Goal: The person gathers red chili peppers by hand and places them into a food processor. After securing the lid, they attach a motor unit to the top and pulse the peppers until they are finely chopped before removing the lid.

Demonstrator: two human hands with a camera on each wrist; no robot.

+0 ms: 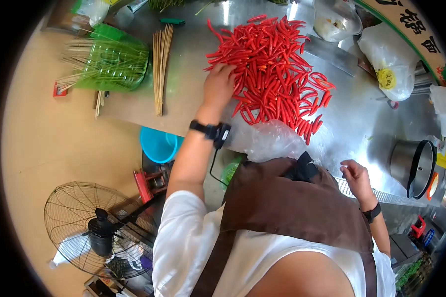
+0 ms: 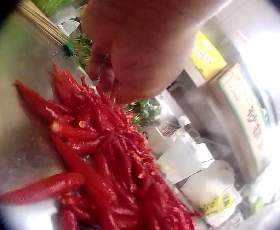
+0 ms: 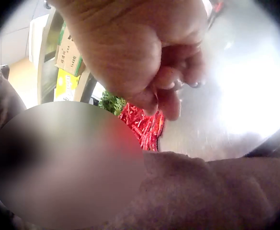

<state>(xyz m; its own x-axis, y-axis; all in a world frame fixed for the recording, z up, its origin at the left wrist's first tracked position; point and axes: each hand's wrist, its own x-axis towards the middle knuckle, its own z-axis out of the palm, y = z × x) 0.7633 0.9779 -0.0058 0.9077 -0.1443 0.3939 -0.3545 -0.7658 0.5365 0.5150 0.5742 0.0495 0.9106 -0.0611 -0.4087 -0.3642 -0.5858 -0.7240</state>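
Observation:
A large heap of red chili peppers [image 1: 267,69] is spread over the metal table. My left hand [image 1: 219,85] is at the heap's left edge, fingers bent and reaching over the outermost peppers. In the left wrist view the left hand [image 2: 135,52] hangs over the far part of the chili peppers [image 2: 116,167], its fingertips partly hidden behind the palm. My right hand [image 1: 358,179] is off to the right, near the table's front edge and away from the heap. Its fingers [image 3: 168,76] hang loosely curled in the right wrist view, with nothing showing between them.
A cleaver [image 1: 332,55] lies right of the heap. Left of it are wooden skewers [image 1: 162,69] and a green basket [image 1: 119,59]. A clear plastic bag [image 1: 275,141] lies at the front edge. A metal pot [image 1: 404,166] stands right; a blue bucket [image 1: 158,144] is below.

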